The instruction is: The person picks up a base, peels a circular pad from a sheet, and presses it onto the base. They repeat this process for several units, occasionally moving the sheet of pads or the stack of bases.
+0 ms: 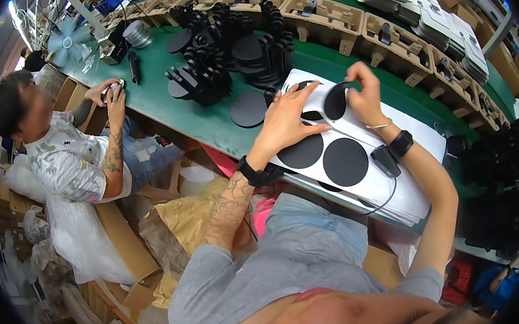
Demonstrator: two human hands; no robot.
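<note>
Green workbench [162, 102] runs from upper left to right of frame; on it, at centre, a stack of white backing sheets [419, 148] carrying black round pads [345, 162]. Left hand [285, 121] lies flat, fingers spread, pressing down on the top sheet. Right hand [361, 94], just right of it, pinches a black disc [335, 101], peeling it up off the sheet.

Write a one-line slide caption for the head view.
Left hand steadies a white sheet while right hand peels off a black disc.
</note>
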